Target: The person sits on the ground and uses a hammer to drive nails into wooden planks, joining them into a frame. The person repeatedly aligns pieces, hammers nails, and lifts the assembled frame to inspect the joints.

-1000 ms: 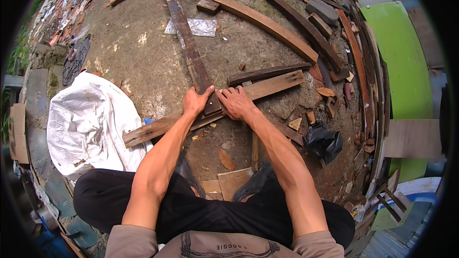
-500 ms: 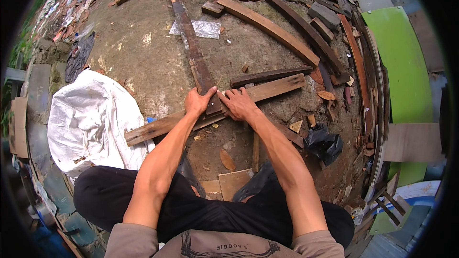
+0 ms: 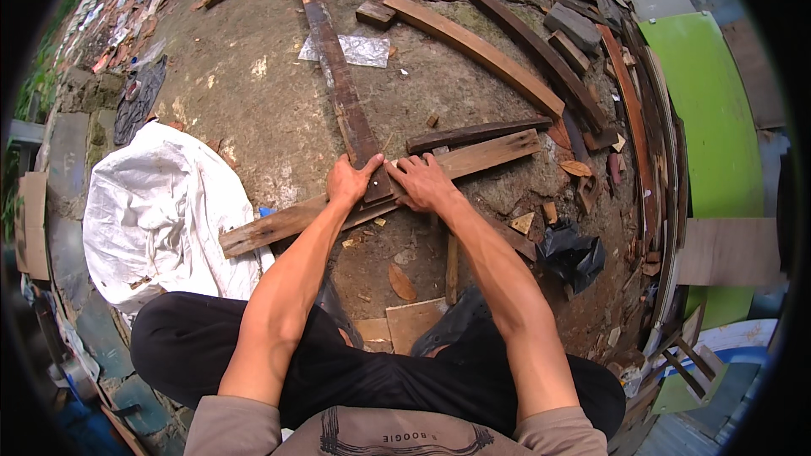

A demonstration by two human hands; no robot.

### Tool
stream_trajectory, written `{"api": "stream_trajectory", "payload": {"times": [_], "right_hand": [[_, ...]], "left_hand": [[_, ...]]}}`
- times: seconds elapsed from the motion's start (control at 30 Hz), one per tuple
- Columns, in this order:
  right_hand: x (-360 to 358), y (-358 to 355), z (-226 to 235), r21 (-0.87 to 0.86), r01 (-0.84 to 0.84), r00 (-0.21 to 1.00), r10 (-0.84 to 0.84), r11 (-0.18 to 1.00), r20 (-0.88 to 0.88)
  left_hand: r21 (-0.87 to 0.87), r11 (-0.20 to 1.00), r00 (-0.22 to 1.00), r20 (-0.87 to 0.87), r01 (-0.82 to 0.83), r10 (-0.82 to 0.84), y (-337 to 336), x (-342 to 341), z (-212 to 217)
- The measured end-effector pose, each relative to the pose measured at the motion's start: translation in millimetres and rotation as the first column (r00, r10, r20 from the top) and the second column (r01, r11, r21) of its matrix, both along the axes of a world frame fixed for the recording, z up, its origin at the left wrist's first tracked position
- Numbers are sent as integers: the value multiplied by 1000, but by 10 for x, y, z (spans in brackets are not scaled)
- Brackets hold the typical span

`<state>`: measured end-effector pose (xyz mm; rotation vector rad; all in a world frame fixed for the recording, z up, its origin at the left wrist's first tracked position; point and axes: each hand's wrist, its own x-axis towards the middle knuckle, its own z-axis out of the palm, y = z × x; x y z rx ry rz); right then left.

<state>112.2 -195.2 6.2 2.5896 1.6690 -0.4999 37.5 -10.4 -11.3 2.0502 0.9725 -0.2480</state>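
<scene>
The person's left hand (image 3: 353, 179) clasps the near end of the long dark plank (image 3: 336, 76), thumb laid across its upper face and fingers at its left edge, partly hidden. The right hand (image 3: 422, 183) is just right of that end, fingers bent over the paler board (image 3: 498, 156); how firmly its grip closes, and on what, cannot be told, since the palm and the underside of the board are hidden.

The dark plank runs from the far part of the ground (image 3: 253, 118) toward the person, its near end lying over the middle of the paler board, which slants from near left to far right. A small pale spot shows on the plank's near end. Its far stretch crosses a clear plastic sheet (image 3: 367, 51).

The paler board's left end reaches to a white sack (image 3: 160, 211) whose visible cloth carries no legible print. Beyond its right part lies a short dark beam (image 3: 473, 133); farther off to the right, a light brown beam (image 3: 481, 55) rests. A black plastic bag (image 3: 574, 252) sits to the right, and a dry leaf (image 3: 400, 282) lies near the feet.

On the brown shirt (image 3: 372, 424), a short line of small dark lettering (image 3: 409, 438) sits between brushy dark strokes.
</scene>
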Motion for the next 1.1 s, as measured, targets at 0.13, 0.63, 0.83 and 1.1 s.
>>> {"api": "stream_trajectory", "payload": {"times": [0.13,0.63,0.83,1.1], "right_hand": [[217,-58,103,126,56,993,-42,990,-114],[769,-114,-57,-61,233,972,-234,970,-7],[580,-65,-60,-29,208,967,-210,978,-144],[582,-1,56,-74,229,946,-240,971,-216]], "left_hand": [[64,998,1000,5,18,-19,-18,-3,3],[59,998,998,-66,5,-1,-24,17,71],[80,996,998,-63,25,-20,-64,26,41],[87,996,1000,-29,11,-8,1,6,-71]]}}
